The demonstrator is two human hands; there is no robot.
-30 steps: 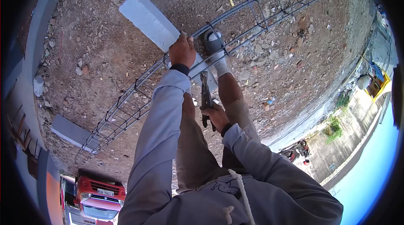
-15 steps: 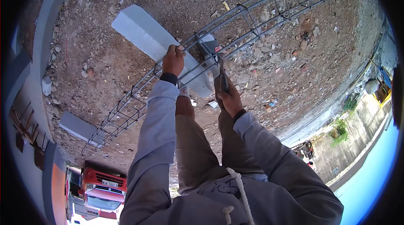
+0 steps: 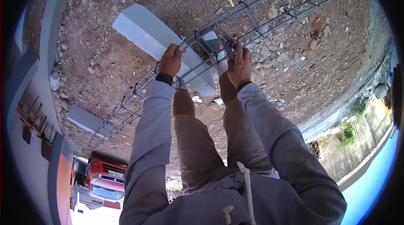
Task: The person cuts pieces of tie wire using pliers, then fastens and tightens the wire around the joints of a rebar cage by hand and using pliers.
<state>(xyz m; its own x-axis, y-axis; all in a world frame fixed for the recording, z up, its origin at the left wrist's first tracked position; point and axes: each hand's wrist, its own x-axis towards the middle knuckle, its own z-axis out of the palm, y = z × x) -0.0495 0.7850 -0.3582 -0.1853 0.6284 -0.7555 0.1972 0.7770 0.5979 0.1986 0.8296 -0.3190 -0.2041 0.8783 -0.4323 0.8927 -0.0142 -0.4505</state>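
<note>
A long rebar cage point(image 3: 256, 23) of steel bars and square stirrups runs slantwise across the view. My left hand point(image 3: 171, 60) is closed around one of its bars near the middle. My right hand point(image 3: 240, 65) is beside the cage, closed around dark metal pliers point(image 3: 227, 46), one finger stretched along them. The pliers lie over the cage by a stirrup, their tips hard to make out. Under the cage is a grey concrete block point(image 3: 147, 29), on the ground in front of my legs.
Rubble and dirt point(image 3: 269, 71) cover the ground. Another grey block point(image 3: 86, 119) lies under the cage's left end. A red vehicle point(image 3: 108, 172) stands at lower left, and a concrete wall point(image 3: 357, 149) runs along the right. A grey wall edge point(image 3: 49, 52) borders the left.
My right hand has moved up to the cage, and the pliers have swung from pointing down toward my legs to lying across the bars. My left hand stays on the bar.
</note>
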